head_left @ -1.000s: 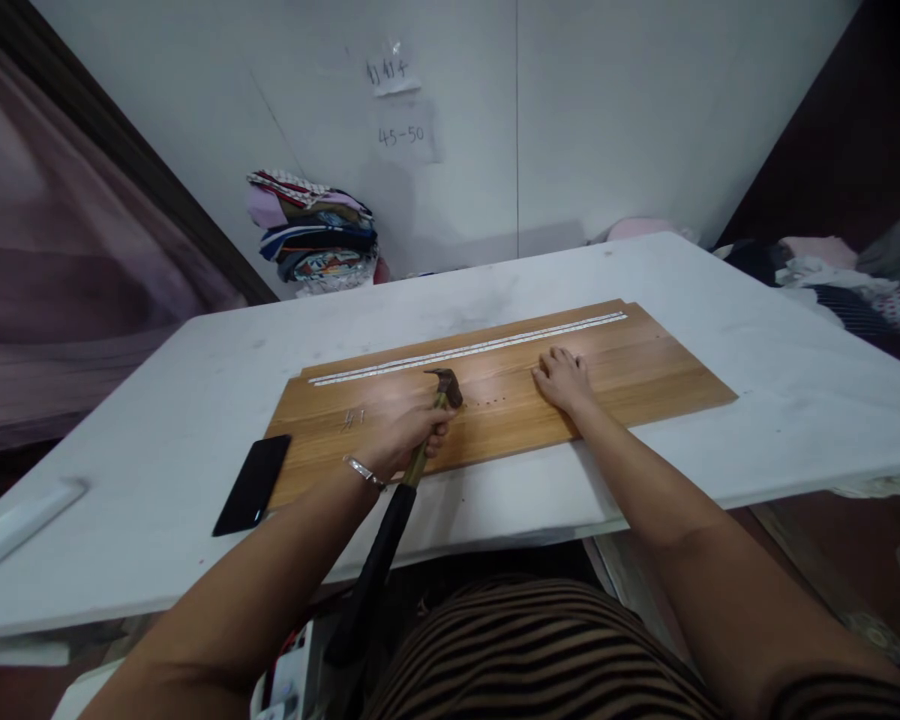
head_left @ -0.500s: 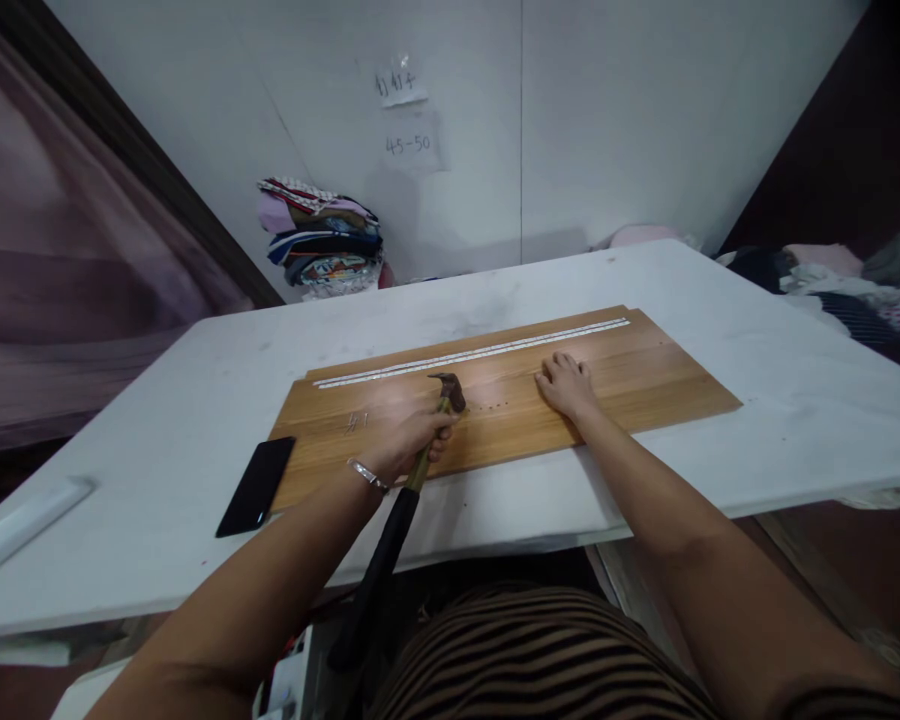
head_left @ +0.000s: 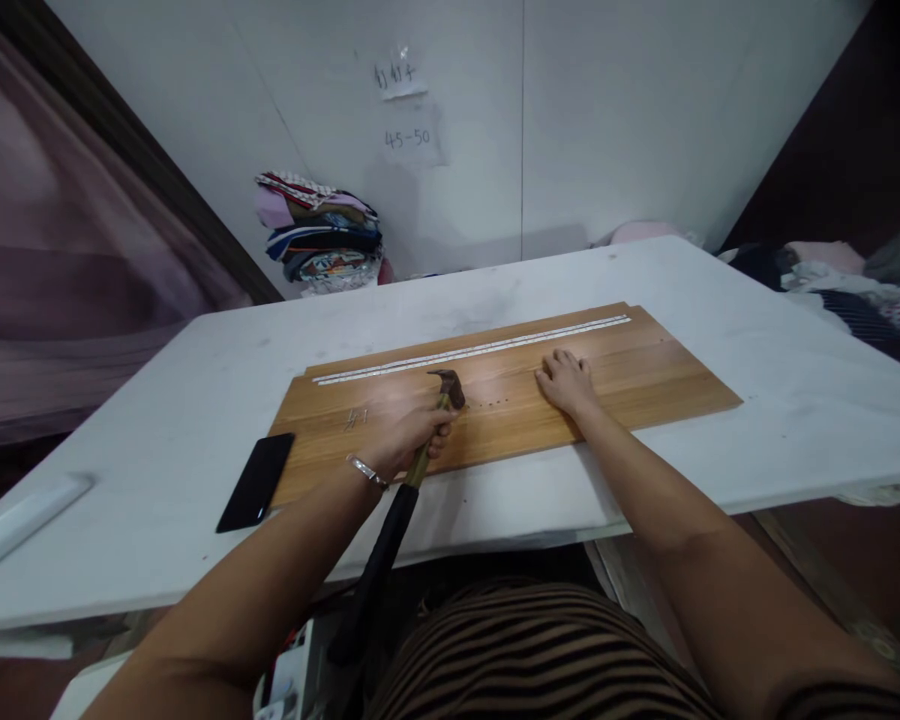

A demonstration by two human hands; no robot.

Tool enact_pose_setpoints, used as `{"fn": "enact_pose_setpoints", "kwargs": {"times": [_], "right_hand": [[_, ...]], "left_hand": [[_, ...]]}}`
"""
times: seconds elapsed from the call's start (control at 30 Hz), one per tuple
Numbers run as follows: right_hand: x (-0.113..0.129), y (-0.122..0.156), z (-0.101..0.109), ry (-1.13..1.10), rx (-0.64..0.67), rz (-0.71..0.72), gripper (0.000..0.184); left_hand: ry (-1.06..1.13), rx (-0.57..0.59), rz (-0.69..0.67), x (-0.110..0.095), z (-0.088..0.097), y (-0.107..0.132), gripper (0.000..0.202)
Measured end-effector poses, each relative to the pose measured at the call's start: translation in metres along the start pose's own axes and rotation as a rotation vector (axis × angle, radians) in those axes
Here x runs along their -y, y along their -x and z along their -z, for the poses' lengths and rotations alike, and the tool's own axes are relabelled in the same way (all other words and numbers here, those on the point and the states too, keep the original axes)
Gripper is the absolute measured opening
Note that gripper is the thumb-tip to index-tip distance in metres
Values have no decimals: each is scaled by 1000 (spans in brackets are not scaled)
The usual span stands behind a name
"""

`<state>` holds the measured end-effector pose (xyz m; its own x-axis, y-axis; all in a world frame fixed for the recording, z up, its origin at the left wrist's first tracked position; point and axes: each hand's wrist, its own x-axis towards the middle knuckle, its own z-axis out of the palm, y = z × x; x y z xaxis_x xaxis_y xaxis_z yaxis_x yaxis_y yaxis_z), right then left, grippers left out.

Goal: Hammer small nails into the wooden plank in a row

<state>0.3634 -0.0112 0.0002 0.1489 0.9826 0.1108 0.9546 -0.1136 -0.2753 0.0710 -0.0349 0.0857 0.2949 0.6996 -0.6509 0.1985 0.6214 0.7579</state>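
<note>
My left hand [head_left: 412, 440] is wrapped round the upper handle of a claw hammer [head_left: 394, 525], close below its head. The hammer's head is at the board's surface, its claw pointing left and its black grip reaching back toward my body. My right hand [head_left: 566, 382] lies flat on the wooden board [head_left: 637, 375], fingers spread a little. Between the hammer head and my right hand runs a short row of small dark nail heads or holes [head_left: 499, 403]. Several loose nails [head_left: 356, 418] lie on the board left of the hammer.
White measuring strips [head_left: 472, 352] run along the board's far side. A black phone [head_left: 256, 483] overlaps the board's left corner on the white table [head_left: 150, 430]. A white object [head_left: 30, 520] lies at far left. Folded clothes [head_left: 326, 235] are stacked by the wall.
Almost nothing has moved; the view has shifted slightly. The hammer and both hands keep their places on the board.
</note>
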Motion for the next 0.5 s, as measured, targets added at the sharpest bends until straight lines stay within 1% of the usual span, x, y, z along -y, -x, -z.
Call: {"fn": "enact_pose_setpoints", "kwargs": {"times": [0.27,0.5], "right_hand": [[0,0,1,-36,-5,-2,38],[0,0,1,-28,1,-2,38]], "left_hand": [[8,3,-40,-3,-1,2,14],[0,14,-14,1,-1,-1,22]]}}
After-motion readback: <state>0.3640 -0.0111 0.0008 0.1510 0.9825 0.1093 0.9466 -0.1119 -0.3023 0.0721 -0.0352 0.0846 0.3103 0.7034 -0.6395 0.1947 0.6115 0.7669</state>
